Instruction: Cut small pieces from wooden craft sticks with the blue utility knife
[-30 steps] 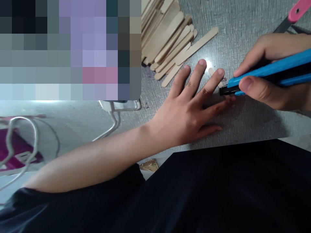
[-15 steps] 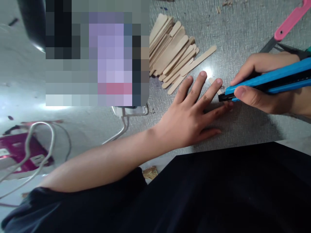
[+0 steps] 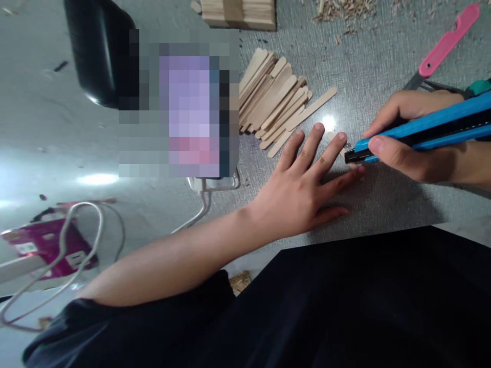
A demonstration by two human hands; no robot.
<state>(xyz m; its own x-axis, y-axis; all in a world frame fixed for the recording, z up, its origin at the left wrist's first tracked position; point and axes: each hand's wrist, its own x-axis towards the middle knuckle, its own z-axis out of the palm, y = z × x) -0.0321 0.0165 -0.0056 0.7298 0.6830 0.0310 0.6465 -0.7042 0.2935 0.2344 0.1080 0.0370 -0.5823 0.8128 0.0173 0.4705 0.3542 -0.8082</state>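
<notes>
My left hand [image 3: 303,186] lies flat on the grey tabletop [image 3: 276,276], fingers spread. Its index and middle fingers rest at the two ends of a small wooden stick [image 3: 342,146], partly hidden beneath them. My right hand [image 3: 406,148] is closed round a blue and black utility knife [image 3: 429,125]. The knife's black tip touches or hovers just over the stick between those fingers; I cannot tell which, and no blade shows clearly. Beyond my left fingertips lies a fanned pile of wooden craft sticks [image 3: 278,94].
A banded bundle of craft sticks [image 3: 253,14] and wood shavings [image 3: 345,9] lie at the back. A pink-handled folding blade [image 3: 447,43] is beyond my right hand. At left are a black object [image 3: 103,51], a pixelated patch, a white cable [image 3: 102,220] and a magenta packet [image 3: 57,245].
The camera view has tilted, so the table's things sit lower and more of the back shows. Both hands and the knife keep nearly the same place over the stick.
</notes>
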